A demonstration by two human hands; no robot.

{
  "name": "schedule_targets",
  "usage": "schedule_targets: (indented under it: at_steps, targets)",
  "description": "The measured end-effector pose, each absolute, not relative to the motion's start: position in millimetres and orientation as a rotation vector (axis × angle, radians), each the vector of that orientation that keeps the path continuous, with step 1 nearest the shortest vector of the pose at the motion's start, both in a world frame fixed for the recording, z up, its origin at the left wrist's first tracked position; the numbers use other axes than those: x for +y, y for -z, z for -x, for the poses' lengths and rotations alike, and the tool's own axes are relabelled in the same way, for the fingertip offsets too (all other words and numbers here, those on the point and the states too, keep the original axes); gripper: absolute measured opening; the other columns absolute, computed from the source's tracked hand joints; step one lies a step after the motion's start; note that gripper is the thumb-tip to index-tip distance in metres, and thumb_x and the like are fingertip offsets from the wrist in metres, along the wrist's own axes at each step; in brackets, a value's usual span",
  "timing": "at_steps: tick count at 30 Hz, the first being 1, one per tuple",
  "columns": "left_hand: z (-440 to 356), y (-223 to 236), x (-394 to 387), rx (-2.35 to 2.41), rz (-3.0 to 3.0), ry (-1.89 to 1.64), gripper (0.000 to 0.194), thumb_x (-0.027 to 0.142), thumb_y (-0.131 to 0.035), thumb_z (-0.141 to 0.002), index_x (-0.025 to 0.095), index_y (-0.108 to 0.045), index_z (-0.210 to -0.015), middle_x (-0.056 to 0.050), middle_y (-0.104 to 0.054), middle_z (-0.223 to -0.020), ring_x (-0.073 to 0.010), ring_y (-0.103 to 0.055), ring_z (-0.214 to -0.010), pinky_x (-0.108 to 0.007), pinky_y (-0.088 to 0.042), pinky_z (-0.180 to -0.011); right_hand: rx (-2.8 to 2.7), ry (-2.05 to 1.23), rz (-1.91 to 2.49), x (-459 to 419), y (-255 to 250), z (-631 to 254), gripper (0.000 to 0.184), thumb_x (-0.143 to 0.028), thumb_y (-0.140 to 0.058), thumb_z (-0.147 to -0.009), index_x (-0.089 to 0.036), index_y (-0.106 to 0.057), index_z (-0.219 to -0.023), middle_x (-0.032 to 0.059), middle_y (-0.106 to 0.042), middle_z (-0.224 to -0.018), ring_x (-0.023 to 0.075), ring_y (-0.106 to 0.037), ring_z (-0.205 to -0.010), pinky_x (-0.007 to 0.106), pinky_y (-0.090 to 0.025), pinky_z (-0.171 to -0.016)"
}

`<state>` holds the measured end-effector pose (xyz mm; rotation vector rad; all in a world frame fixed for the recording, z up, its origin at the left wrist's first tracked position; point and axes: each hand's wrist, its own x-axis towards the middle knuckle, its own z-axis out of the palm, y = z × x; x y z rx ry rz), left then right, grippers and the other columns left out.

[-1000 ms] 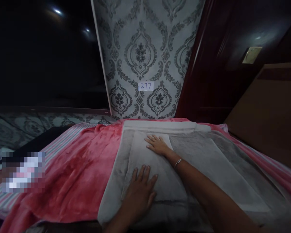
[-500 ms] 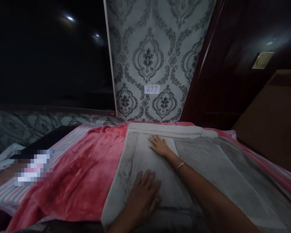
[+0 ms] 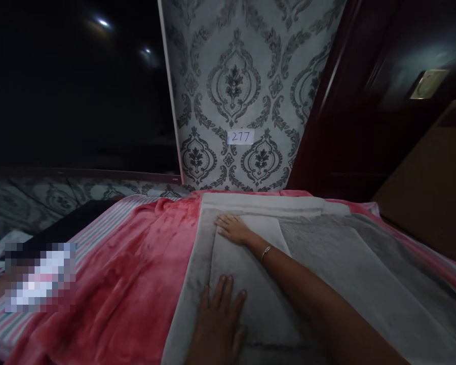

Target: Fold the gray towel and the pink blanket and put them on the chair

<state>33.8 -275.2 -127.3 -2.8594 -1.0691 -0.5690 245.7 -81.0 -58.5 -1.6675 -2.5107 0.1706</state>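
A grey plush cloth (image 3: 319,274) lies spread in front of me, with a paler folded flap (image 3: 254,289) on its left part. Whether it is a garment or a blanket I cannot tell. My right hand (image 3: 233,229) rests flat near the flap's far left corner, fingers stretched out, a bracelet (image 3: 266,252) on the wrist. Nearer to me, my left hand (image 3: 222,314) lies palm down on the flap's left side with its fingers spread. Neither hand grips anything. Under the grey cloth and out to its left is a red plush blanket (image 3: 148,268).
Striped fabric (image 3: 110,223) shows beyond the red blanket at left. A large dark screen (image 3: 76,91) is on the patterned wall (image 3: 233,61), which bears a paper label reading 277 (image 3: 240,136). A brown cardboard box (image 3: 433,177) stands at right. Far left is a blurred-out patch (image 3: 40,278).
My right hand has slid left across the flap to its far left corner. My left hand has moved slightly left and nearer to me. The camera view has shifted a little.
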Motion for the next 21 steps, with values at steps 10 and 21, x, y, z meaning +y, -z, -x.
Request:
schedule_targets:
  at_steps: [10,21]
  targets:
    - [-34,141,-265,-0.988,2.752,0.718,0.078,0.03,-0.061,-0.085,0.036,-0.032,-0.157,-0.01,-0.03,-0.164,-0.0394,-0.038,-0.145,-0.066,-0.038,-0.108,-2.404,-0.142,1.785,-65,49,-249,0.056,-0.05,-0.032,-0.105,-0.032,-0.031,-0.158,0.0011,-0.023,-0.167,0.0231,-0.022,-0.152,0.049,-0.021,-0.122]
    - [-28,108,-271,-1.368,2.885,1.25,0.046,0.029,-0.054,-0.093,0.028,-0.06,-0.139,-0.009,-0.026,-0.166,-0.0335,-0.027,-0.152,-0.062,-0.034,-0.117,-2.236,0.001,1.739,-174,46,-265,0.039,-0.03,-0.051,-0.099,-0.019,-0.062,-0.135,0.0143,-0.047,-0.152,0.0272,-0.041,-0.14,0.045,-0.033,-0.115]
